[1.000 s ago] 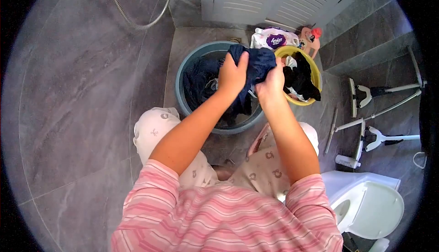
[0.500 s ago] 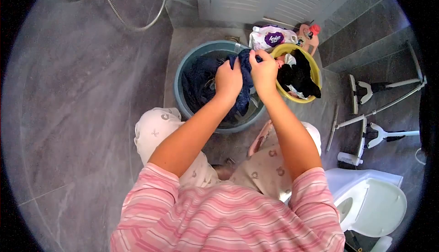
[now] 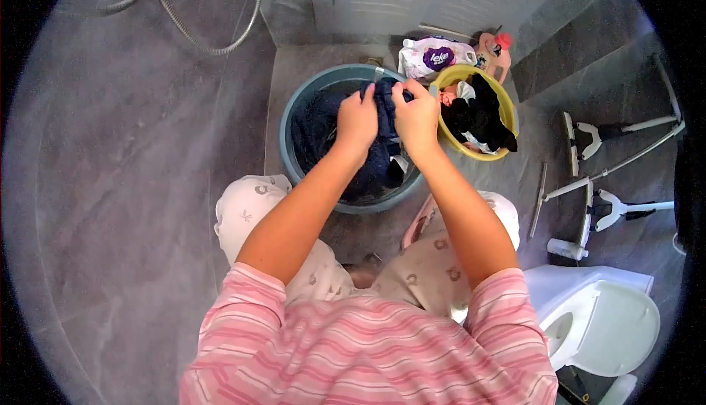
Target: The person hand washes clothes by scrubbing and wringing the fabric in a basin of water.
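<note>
Both hands are over a round blue-grey basin [image 3: 288, 151] on the floor in front of my knees. A dark navy wet-looking garment [image 3: 383, 114] is stretched between them, its lower part hanging into the basin. My left hand [image 3: 357, 116] is closed on one side of the cloth, thumb up. On the other side, my right hand [image 3: 416, 114] grips it with bent fingers. More dark cloth lies in the basin at the left, and a small white patch shows low on the right. What kind of garment it is, I cannot tell.
At the right stands a yellow basin [image 3: 512, 129] with black, white and pink clothes. Behind it are a white and purple bag [image 3: 437, 57] and a pink bottle [image 3: 494, 55] with a red cap. Mops [image 3: 614, 206] and a toilet [image 3: 614, 331] are on the right, a shower hose [image 3: 213, 50] upper left.
My hands have shifted slightly left, still gripping the navy cloth. The cloth between them has moved, and a white patch now shows below it. The view has tilted a little.
</note>
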Demonstrator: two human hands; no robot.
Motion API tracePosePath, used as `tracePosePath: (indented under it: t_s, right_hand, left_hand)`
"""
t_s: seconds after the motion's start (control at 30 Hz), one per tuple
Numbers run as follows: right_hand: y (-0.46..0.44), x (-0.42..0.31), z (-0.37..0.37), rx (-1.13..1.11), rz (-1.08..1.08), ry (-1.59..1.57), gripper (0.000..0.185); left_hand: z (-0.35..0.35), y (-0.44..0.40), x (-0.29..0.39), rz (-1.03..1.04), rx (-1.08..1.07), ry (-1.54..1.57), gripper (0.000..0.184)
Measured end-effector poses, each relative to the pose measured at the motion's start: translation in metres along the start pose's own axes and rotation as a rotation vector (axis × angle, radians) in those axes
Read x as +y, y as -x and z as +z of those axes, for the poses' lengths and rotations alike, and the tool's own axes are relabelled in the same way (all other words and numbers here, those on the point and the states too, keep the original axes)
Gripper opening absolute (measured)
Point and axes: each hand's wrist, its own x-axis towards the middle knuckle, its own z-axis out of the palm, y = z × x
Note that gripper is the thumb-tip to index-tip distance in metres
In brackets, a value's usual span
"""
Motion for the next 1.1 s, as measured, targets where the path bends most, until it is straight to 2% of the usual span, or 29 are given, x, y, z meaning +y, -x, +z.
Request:
tracePosePath:
  t_s: [0.07,0.1,0.13,0.2,0.23,0.27,0.33,0.4,0.43,0.47,0.5,0.53,0.57,0.6,0.67,0.73,0.77,0.87,0.93,1.0,1.07,1.1]
  right_hand:
    - [0.011,-0.012,-0.003,0.013,-0.186,0.007,0.014]
    - [0.023,-0.027,-0.008,-0.069,-0.309,-0.051,0.013]
    - [0.034,-0.039,-0.013,-0.151,-0.432,-0.111,0.012]
    - [0.046,-0.042,-0.013,-0.153,-0.511,0.033,0.012]
    - [0.037,-0.028,-0.008,-0.108,-0.491,-0.038,0.014]
    - [0.029,-0.015,-0.005,-0.074,-0.366,-0.063,0.015]
    - [-0.006,0.012,-0.007,-0.096,0.070,-0.060,0.023]
    - [-0.018,0.032,-0.003,-0.176,0.145,-0.128,0.031]
    - [-0.019,0.037,-0.003,-0.225,0.155,0.020,0.028]
    - [-0.020,0.042,0.000,-0.227,0.161,0.021,0.028]
    - [-0.021,0.039,0.000,-0.088,0.067,-0.020,0.028]
    - [-0.022,0.035,-0.002,0.051,-0.034,-0.063,0.030]
    - [-0.024,0.030,-0.007,0.048,-0.017,-0.087,0.036]
    - [-0.026,0.022,-0.014,0.057,-0.099,-0.100,0.043]
    - [-0.022,0.005,-0.031,-0.023,-0.440,-0.093,0.055]
    - [-0.016,-0.018,-0.047,-0.495,-0.654,-0.046,0.066]
    - [-0.005,-0.024,-0.047,-0.519,-0.610,0.078,0.071]
    - [-0.005,-0.004,-0.036,-0.522,-0.498,0.014,0.063]
    - [-0.015,-0.002,-0.039,-0.487,-0.501,-0.117,0.041]
    - [-0.024,0.006,-0.043,-0.477,-0.469,-0.150,0.034]
    - [-0.023,0.008,-0.046,-0.417,-0.455,-0.137,0.032]
    - [-0.023,0.007,-0.048,-0.359,-0.441,-0.125,0.031]
  left_hand:
    - [-0.009,-0.009,-0.001,-0.100,-0.088,0.286,0.041]
    - [-0.009,-0.015,-0.006,-0.121,-0.169,0.617,0.042]
    - [-0.016,-0.018,-0.008,-0.416,-0.394,1.065,0.039]
    - [-0.005,-0.032,-0.037,-0.106,-0.315,0.567,0.035]
    - [-0.011,-0.007,-0.011,-0.375,-0.308,1.076,0.035]
    - [-0.011,-0.007,-0.006,-0.270,-0.310,0.766,0.037]
    - [-0.009,-0.005,-0.001,-0.098,-0.318,0.193,0.039]
    - [-0.006,0.018,0.024,-0.167,-0.400,0.323,0.042]
    - [-0.007,0.011,0.017,-0.177,-0.365,0.330,0.041]
    - [-0.010,0.002,0.008,-0.196,-0.328,0.340,0.041]
    - [-0.015,-0.001,0.010,-0.212,-0.308,0.446,0.041]
    - [-0.025,0.001,0.023,-0.210,-0.264,0.393,0.040]
    - [-0.026,-0.008,0.016,-0.227,-0.271,0.453,0.040]
    - [-0.027,-0.016,0.010,-0.240,-0.279,0.513,0.040]
    - [-0.032,-0.015,0.017,-0.234,-0.317,0.497,0.040]
    - [-0.032,-0.014,0.018,-0.150,-0.306,0.556,0.039]
    - [-0.033,-0.015,0.017,-0.152,-0.305,0.555,0.039]
    - [-0.036,-0.015,0.015,-0.171,-0.425,0.526,0.033]
    - [-0.041,-0.019,0.021,-0.209,-0.522,0.521,0.036]
    - [-0.045,-0.032,0.016,-0.179,-0.491,0.404,0.040]
    - [-0.053,-0.036,0.025,0.106,-0.226,-0.652,0.044]
    - [-0.057,-0.030,0.028,0.128,-0.171,-0.792,0.047]
